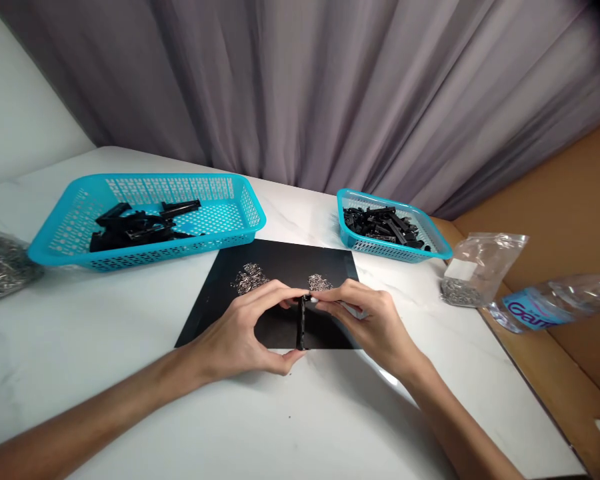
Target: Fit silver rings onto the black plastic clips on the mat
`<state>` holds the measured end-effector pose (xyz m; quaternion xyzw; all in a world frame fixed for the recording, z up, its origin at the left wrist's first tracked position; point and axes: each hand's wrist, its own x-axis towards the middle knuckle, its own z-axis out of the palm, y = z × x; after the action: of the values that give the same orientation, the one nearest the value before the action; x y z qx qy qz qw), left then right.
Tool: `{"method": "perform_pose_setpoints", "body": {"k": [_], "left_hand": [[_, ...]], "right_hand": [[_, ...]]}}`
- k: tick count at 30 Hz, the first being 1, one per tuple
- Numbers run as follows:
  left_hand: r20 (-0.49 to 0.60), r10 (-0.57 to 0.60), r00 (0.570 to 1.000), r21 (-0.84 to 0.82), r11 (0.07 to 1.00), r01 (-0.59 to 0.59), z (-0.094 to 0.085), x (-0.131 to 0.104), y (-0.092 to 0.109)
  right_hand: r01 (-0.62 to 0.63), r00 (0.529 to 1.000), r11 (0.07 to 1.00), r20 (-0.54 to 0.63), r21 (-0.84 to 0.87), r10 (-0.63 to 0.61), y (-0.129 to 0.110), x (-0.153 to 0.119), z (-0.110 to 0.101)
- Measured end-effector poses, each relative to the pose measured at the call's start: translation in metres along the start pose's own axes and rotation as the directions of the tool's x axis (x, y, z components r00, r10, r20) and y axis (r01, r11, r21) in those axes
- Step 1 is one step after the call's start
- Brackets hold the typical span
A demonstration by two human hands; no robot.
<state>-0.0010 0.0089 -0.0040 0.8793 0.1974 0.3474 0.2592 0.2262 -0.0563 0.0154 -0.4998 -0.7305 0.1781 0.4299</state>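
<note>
Here's the left hand [243, 327], thumb at the near end and fingers at the far end of a slim black part [301, 327], gripping it lengthwise over the near edge of the black mat [205, 310], likely so it stays steady and its right side is free. In comes the right hand [373, 320], fingertips pinched at that far end. Two piles of metal bits, the left pile [250, 277] and the right pile [320, 282], sit toward the mat's far edge, presumably for easy reach, bright against the dark. Now the hard bits: fingertips cover the part's far end, something pale there could be a nail or a small piece, the right hand partly screens the right pile, and whether the part touches the mat, I can't tell.
</note>
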Motion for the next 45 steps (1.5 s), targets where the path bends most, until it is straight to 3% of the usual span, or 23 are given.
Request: {"method": "perform_pose_setpoints", "body": {"k": [8,15,18,21,26,30,32,35,38,40,42,45], "left_hand": [[-0.001,0.013,1.000,0.032,0.999,-0.013,0.002,0.000,0.002],[-0.014,0.023,1.000,0.057,0.998,-0.023,0.004,0.000,-0.001],[-0.007,-0.015,1.000,0.061,0.998,0.016,0.003,-0.001,-0.002],[0.010,-0.045,0.999,0.054,0.998,0.044,0.002,-0.002,-0.005],[-0.012,-0.046,0.999,0.049,0.998,0.047,0.002,-0.001,-0.006],[-0.036,-0.091,0.995,0.100,0.991,0.094,0.006,0.000,0.002],[-0.019,-0.140,0.990,0.133,0.981,0.141,0.002,0.001,0.006],[-0.105,-0.190,0.976,0.220,0.953,0.209,-0.024,0.008,0.002],[-0.250,-0.218,0.944,0.444,0.840,0.311,-0.082,0.024,-0.020],[-0.217,-0.387,0.896,0.625,0.650,0.432,-0.127,0.036,-0.042],[-0.215,-0.472,0.855,0.671,0.565,0.481,-0.165,0.046,-0.067],[-0.199,-0.559,0.805,0.717,0.477,0.508,-0.195,0.054,-0.099]], "right_hand": [[0.133,0.991,0.989,0.020,-0.068,-0.132,0.001,0.000,0.003],[0.128,0.992,0.979,0.019,-0.159,-0.126,0.001,-0.001,0.016],[0.074,0.997,0.989,0.007,-0.128,-0.074,-0.001,0.001,0.015],[-0.064,0.998,0.998,-0.023,-0.005,0.063,-0.008,0.003,0.008],[-0.268,0.958,0.947,-0.058,0.178,0.282,-0.015,-0.002,0.014],[-0.275,0.957,0.951,-0.050,0.140,0.285,-0.015,-0.009,0.039],[-0.247,0.961,0.966,-0.108,0.072,0.254,-0.011,-0.009,0.040],[-0.167,0.945,0.978,-0.303,-0.127,0.122,0.008,0.002,0.012],[-0.166,0.884,0.863,-0.461,-0.477,-0.085,0.048,0.027,-0.039],[-0.260,0.869,0.736,-0.484,-0.625,-0.103,0.079,0.046,-0.072],[-0.305,0.877,0.616,-0.467,-0.726,-0.117,0.104,0.062,-0.095],[-0.326,0.868,0.582,-0.480,-0.745,-0.129,0.120,0.072,-0.102]]}}
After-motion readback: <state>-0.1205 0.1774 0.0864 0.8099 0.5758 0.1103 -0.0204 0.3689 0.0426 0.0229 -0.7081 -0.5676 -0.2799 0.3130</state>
